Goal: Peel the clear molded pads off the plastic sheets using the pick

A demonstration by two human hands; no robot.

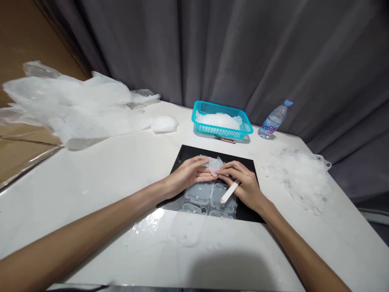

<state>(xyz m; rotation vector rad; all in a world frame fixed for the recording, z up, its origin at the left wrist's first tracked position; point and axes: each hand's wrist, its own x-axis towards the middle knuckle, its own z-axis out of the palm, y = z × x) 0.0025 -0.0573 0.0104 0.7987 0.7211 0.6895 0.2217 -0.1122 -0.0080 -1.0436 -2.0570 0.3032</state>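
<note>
Over a black board (249, 209), my left hand (187, 174) is turned palm up, with a small translucent whitish piece (215, 165) held between its thumb and fingers. My right hand (246, 184) pinches the near right edge of that piece with its fingertips. A slim white-handled tool (230, 191) is also gripped in my right hand, pointing down and left; I cannot make out its kind. Beneath both hands, a translucent sheet of moulded flat parts with rounded corners (197, 194) lies on the board, partly hidden by the fingers.
Behind the board stands a turquoise basket (223, 132) containing whitish pieces, with a pinkish cutter-like tool (226, 140) before it. A water bottle (273, 121) stands to its right. Translucent scraps (306, 174) are heaped at right; plastic bags (82, 105) lie at left. Grey curtain behind.
</note>
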